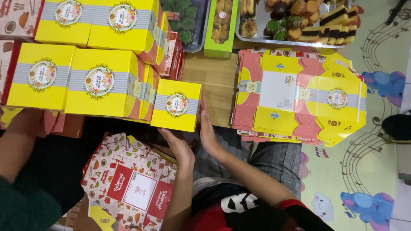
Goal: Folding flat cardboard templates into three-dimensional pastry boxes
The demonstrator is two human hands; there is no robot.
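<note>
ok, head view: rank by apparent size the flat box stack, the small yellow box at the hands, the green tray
1. flat box stack, clearly largest.
2. small yellow box.
3. green tray, though it's cut off by the top edge and lies farther away, so 2 versus 3 is unsure.

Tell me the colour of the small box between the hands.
Yellow box, with a grey striped band and round floral emblem; head view.

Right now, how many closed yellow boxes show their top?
5: two at the back, two in the middle row, one between both hands. Others may be hidden beneath.
</note>
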